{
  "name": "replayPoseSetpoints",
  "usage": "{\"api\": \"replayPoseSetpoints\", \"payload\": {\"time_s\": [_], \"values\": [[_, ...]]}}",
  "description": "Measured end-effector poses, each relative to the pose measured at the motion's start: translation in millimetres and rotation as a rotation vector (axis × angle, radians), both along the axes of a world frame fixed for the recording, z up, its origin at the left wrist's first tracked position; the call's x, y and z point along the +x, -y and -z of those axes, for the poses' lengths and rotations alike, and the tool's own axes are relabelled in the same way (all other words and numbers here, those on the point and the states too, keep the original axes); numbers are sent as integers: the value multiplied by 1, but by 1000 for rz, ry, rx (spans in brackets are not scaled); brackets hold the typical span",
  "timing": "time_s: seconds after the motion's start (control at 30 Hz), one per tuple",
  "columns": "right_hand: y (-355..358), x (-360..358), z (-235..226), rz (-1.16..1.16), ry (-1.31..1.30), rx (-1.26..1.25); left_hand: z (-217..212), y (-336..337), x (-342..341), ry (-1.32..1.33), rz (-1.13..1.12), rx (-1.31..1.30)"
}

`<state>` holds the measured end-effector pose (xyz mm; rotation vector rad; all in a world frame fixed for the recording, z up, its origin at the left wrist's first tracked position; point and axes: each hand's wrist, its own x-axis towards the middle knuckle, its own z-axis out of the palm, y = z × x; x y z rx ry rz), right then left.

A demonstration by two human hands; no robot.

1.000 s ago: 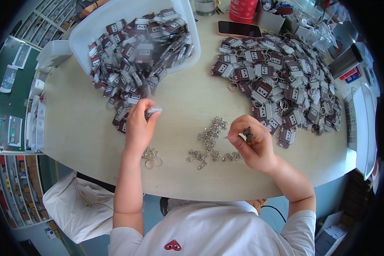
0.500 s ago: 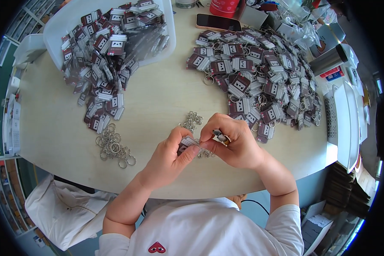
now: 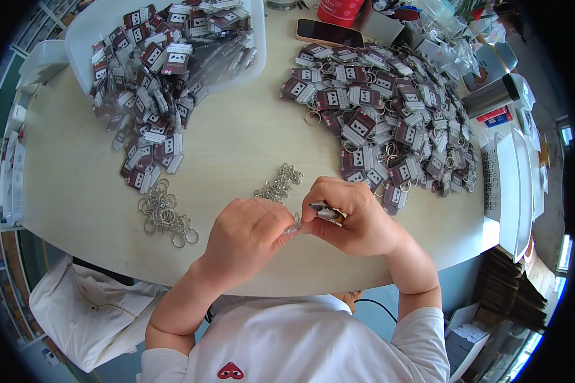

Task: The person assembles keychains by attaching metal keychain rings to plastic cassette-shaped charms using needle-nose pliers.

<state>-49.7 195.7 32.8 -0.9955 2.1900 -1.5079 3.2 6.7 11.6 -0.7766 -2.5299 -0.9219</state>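
Near the table's front, my left hand (image 3: 243, 239) is closed on a clear plastic charm (image 3: 292, 228), back of the hand turned up; only a sliver of the charm shows. My right hand (image 3: 358, 217) meets it fingertip to fingertip, thumb and index finger pinched at the charm's edge. What the pinch holds there is too small to make out. Tucked in the right palm is a small metal tool that looks like pliers (image 3: 328, 213). Just beyond the hands lies a heap of small metal links (image 3: 280, 184). To the left, a pile of split rings (image 3: 166, 214) rests on the table.
A white bin (image 3: 259, 64) at the back left spills dark cassette-patterned charms (image 3: 150, 137) onto the table (image 3: 236, 140). A large heap of charms with rings (image 3: 390, 115) covers the right side. Behind it are a phone (image 3: 329, 32), a red container (image 3: 340, 11) and a metal tumbler (image 3: 492, 96).
My left hand has rolled over, so its back now faces up and hides most of the charm. The right hand stays pinched beside it with the pliers in the palm.
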Motion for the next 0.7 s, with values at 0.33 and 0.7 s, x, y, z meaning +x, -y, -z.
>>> {"api": "replayPoseSetpoints", "payload": {"time_s": [0.33,0.7], "values": [[0,4,0,-213,-28,-65,2,14,1,82,225,118],[7,3,20,-6,-612,-387,29,-3,22,613,192,1259]]}}
